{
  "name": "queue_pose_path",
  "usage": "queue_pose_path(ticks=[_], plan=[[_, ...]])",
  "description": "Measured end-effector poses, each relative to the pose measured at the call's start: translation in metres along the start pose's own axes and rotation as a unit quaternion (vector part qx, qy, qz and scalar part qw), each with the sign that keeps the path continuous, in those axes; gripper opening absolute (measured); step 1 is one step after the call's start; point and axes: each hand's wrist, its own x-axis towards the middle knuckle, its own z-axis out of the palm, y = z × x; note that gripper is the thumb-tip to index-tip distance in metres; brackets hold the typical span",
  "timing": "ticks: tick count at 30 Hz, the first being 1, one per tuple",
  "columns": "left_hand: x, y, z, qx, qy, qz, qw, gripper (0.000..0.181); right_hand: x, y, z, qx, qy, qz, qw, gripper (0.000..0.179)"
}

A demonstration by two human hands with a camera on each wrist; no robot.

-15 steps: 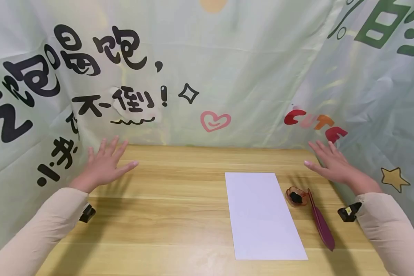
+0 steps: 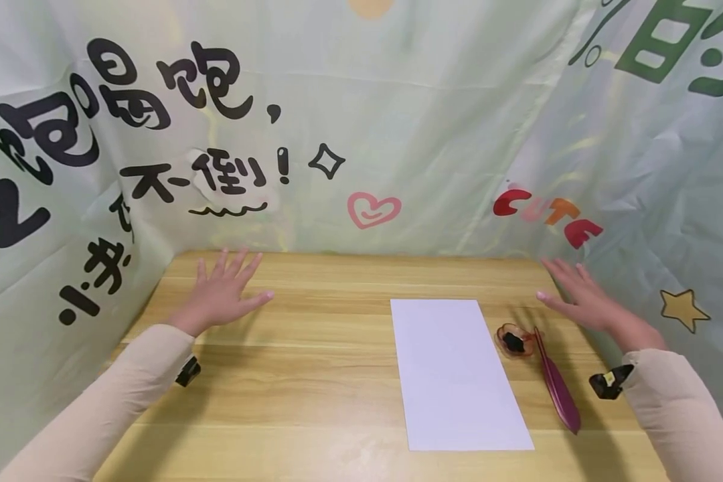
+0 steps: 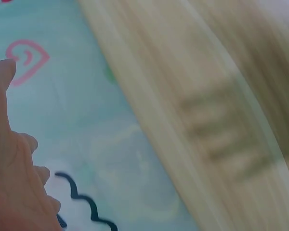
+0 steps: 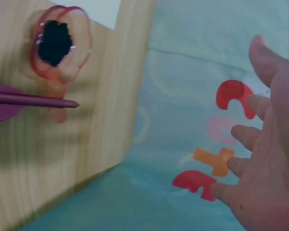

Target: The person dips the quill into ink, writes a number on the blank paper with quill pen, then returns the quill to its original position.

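My left hand (image 2: 217, 298) is held above the left part of the table, fingers spread and thumb out, touching nothing. On the other side my right hand (image 2: 602, 308) hovers over the table's right edge, also spread. Nearest to it are a small translucent reddish dish (image 4: 79, 53) with black contents (image 2: 513, 343) and a dark purple feather-shaped pen (image 2: 557, 388). The pen's thin tip lies across the dish's short handle (image 4: 58, 114) in the right wrist view. A blank white sheet of paper (image 2: 458, 375) lies just left of the dish.
The wooden table (image 2: 289, 381) meets a printed cloth backdrop (image 2: 446, 134) at the back and along both sides. A black wrist camera (image 2: 188, 371) sits below the left cuff, another camera (image 2: 610, 381) beside the right cuff.
My left hand has moved right, inward over the table. The right hand has dropped slightly. Paper, dish and pen have stayed in place on the table; the head view has shifted a little.
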Motion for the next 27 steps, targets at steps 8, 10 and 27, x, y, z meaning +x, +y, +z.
queue_pose_path(ticks=[8,10,27], plan=[[0.016,0.041,0.026,-0.018,0.003,0.049,0.9986,0.085,-0.013,0.021,0.020,0.050,0.007,-0.025,0.9984,0.073],[0.020,0.052,0.034,-0.020,0.000,0.060,0.9980,0.085,-0.017,0.027,0.027,0.064,0.005,-0.025,0.9976,0.072],[0.034,0.148,0.104,-0.062,-0.080,0.128,0.9865,0.086,-0.048,0.058,0.073,0.117,-0.044,0.052,0.9908,0.070]])
